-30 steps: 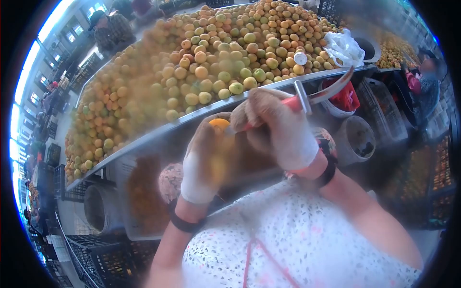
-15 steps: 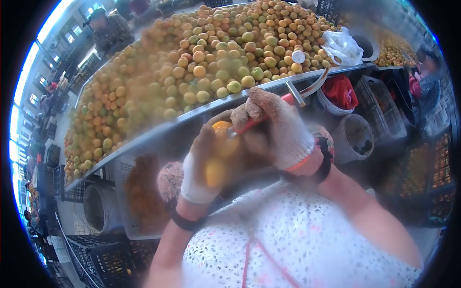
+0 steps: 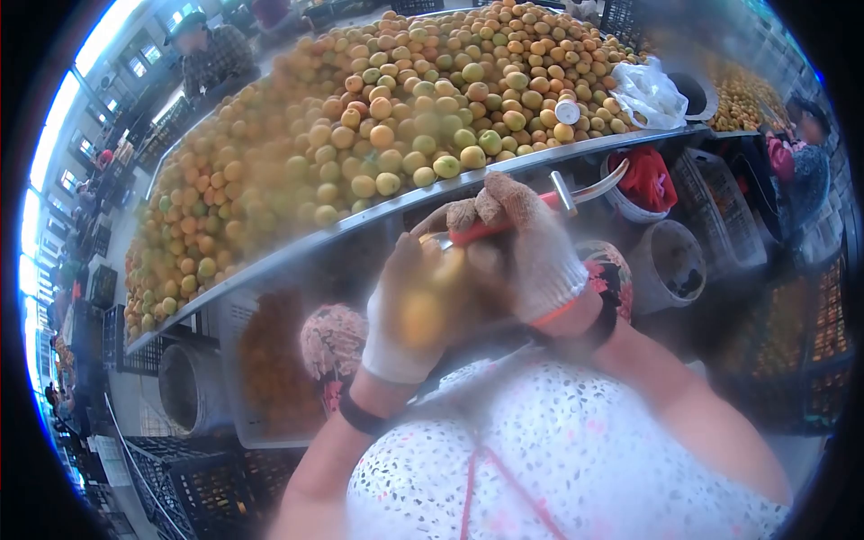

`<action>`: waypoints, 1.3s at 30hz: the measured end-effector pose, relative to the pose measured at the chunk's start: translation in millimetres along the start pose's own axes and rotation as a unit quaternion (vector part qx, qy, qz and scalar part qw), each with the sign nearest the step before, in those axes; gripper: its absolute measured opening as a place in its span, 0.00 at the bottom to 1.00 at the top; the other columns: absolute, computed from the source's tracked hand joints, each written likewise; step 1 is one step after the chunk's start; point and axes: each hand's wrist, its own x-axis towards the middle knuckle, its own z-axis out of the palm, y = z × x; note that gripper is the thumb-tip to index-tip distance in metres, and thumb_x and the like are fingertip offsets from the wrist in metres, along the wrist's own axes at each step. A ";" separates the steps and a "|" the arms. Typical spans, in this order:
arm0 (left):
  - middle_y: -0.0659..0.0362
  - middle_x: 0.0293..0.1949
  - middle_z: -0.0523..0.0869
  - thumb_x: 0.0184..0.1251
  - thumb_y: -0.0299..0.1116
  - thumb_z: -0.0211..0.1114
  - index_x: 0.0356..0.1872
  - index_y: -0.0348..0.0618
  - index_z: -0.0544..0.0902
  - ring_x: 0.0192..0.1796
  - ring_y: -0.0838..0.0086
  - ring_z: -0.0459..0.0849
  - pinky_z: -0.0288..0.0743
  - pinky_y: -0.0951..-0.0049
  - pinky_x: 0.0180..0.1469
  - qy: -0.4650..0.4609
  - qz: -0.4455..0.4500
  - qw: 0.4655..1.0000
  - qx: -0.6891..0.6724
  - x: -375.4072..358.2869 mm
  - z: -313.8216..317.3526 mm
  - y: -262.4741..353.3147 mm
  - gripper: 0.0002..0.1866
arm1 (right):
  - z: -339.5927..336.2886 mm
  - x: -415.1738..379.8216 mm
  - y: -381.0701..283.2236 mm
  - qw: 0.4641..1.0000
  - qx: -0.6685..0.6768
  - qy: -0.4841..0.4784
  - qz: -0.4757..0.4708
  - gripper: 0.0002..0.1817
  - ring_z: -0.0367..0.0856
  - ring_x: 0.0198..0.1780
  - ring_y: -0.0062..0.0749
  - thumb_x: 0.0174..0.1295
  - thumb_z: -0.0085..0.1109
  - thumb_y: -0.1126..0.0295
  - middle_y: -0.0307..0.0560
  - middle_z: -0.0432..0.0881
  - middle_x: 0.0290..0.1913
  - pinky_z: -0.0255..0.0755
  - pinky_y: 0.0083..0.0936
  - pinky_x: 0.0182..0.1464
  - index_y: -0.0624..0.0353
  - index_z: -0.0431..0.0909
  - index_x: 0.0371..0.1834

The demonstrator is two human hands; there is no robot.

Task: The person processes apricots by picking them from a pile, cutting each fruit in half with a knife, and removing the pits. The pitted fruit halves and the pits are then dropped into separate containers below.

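— Fruit [image 3: 421,310]: where is it?
— In your left hand [image 3: 409,310], fingers curled round it, just below the table rim [image 3: 360,220].
— And your right hand [image 3: 531,247]?
— Fist closed on the red tool [image 3: 504,220], its tip at the fruit. Buckets [image 3: 666,261] sit close on your right.

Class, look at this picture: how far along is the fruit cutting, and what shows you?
Done: a tub below the table already holds orange fruit pieces, blurred. In hand: the left hand grips one fruit while the right hand works a red-handled knife at it. Left: the heap of whole fruit on the table is large, so most remains.
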 end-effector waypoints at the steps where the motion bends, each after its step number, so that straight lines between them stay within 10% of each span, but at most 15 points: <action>1: 0.63 0.21 0.70 0.80 0.57 0.48 0.50 0.47 0.75 0.16 0.78 0.66 0.58 0.77 0.20 -0.012 -0.009 1.000 0.012 -0.8 0.7 1.3 0.22 | 0.2 0.0 0.6 0.998 -0.041 -0.014 -0.037 0.18 0.76 0.33 0.31 0.73 0.54 0.61 0.49 0.81 0.32 0.72 0.24 0.41 0.56 0.70 0.25; 3: 0.64 0.21 0.70 0.79 0.57 0.49 0.49 0.48 0.75 0.17 0.79 0.66 0.58 0.77 0.20 0.009 0.011 0.997 0.070 1.7 1.6 4.9 0.22 | 1.0 -1.6 2.1 0.994 -0.081 -0.029 -0.073 0.18 0.76 0.33 0.31 0.74 0.53 0.61 0.50 0.81 0.32 0.72 0.26 0.42 0.57 0.70 0.24; 6: 0.64 0.21 0.70 0.79 0.57 0.51 0.50 0.47 0.75 0.18 0.80 0.66 0.57 0.78 0.20 0.044 0.034 0.989 0.135 -1.2 15.6 8.6 0.22 | 2.0 -6.7 0.7 0.968 -0.198 -0.063 -0.143 0.17 0.69 0.17 0.17 0.72 0.55 0.58 0.39 0.80 0.25 0.58 0.15 0.18 0.55 0.74 0.27; 9: 0.64 0.21 0.70 0.79 0.56 0.51 0.55 0.47 0.75 0.18 0.80 0.65 0.57 0.78 0.20 0.022 0.038 0.990 0.133 -3.5 17.1 10.5 0.23 | -0.3 -2.6 -2.4 0.975 -0.180 -0.085 -0.102 0.19 0.76 0.34 0.34 0.74 0.52 0.63 0.50 0.81 0.30 0.72 0.35 0.47 0.59 0.69 0.23; 11: 0.63 0.21 0.70 0.79 0.56 0.50 0.58 0.46 0.74 0.18 0.80 0.64 0.56 0.79 0.20 -0.012 0.043 0.991 0.127 -4.6 16.4 12.8 0.24 | -3.6 6.1 3.4 0.992 -0.083 -0.057 -0.073 0.18 0.70 0.17 0.18 0.72 0.55 0.57 0.40 0.80 0.25 0.61 0.15 0.17 0.58 0.78 0.29; 18: 0.63 0.23 0.73 0.80 0.51 0.49 0.67 0.44 0.70 0.19 0.80 0.69 0.60 0.79 0.21 0.104 -0.001 0.991 0.084 -2.4 38.6 10.3 0.26 | -16.3 6.5 -2.6 0.980 0.041 -0.160 0.107 0.19 0.71 0.16 0.23 0.74 0.53 0.56 0.44 0.81 0.27 0.60 0.17 0.14 0.58 0.78 0.30; 27: 0.62 0.29 0.78 0.80 0.49 0.51 0.68 0.41 0.72 0.22 0.80 0.74 0.64 0.81 0.21 0.055 0.062 0.982 0.168 7.1 -11.9 14.5 0.26 | -22.4 -2.6 -1.4 0.989 -0.079 -0.081 -0.099 0.16 0.76 0.21 0.23 0.74 0.54 0.56 0.45 0.83 0.33 0.62 0.16 0.18 0.57 0.77 0.35; 30: 0.61 0.33 0.80 0.80 0.49 0.52 0.66 0.40 0.74 0.24 0.80 0.75 0.65 0.82 0.22 0.053 0.136 0.941 0.306 13.8 -35.5 12.9 0.26 | -11.2 -7.9 -4.0 0.956 -0.223 -0.043 -0.187 0.14 0.80 0.26 0.23 0.72 0.59 0.58 0.43 0.83 0.32 0.69 0.18 0.25 0.58 0.79 0.42; 32: 0.60 0.41 0.83 0.80 0.45 0.52 0.65 0.37 0.74 0.35 0.80 0.81 0.74 0.81 0.33 0.059 0.220 0.869 0.439 17.4 -29.0 9.8 0.24 | -13.8 -2.5 9.5 0.785 -0.517 -0.089 -0.331 0.15 0.83 0.31 0.27 0.68 0.65 0.60 0.45 0.82 0.29 0.74 0.23 0.31 0.58 0.78 0.48; 36: 0.57 0.50 0.83 0.80 0.41 0.54 0.62 0.34 0.76 0.55 0.76 0.80 0.74 0.75 0.57 0.059 0.171 0.929 0.322 6.7 3.7 10.2 0.21 | -6.2 -11.3 12.5 0.682 -0.623 -0.100 -0.370 0.16 0.86 0.35 0.48 0.62 0.69 0.62 0.53 0.84 0.33 0.78 0.33 0.35 0.56 0.78 0.49; 39: 0.57 0.49 0.83 0.80 0.41 0.54 0.61 0.34 0.77 0.53 0.76 0.81 0.74 0.76 0.56 0.056 0.165 0.925 0.336 4.4 -9.2 9.8 0.21 | -4.3 -17.3 8.4 0.620 -0.673 -0.130 -0.382 0.18 0.85 0.35 0.52 0.60 0.69 0.63 0.53 0.84 0.34 0.79 0.35 0.35 0.55 0.77 0.50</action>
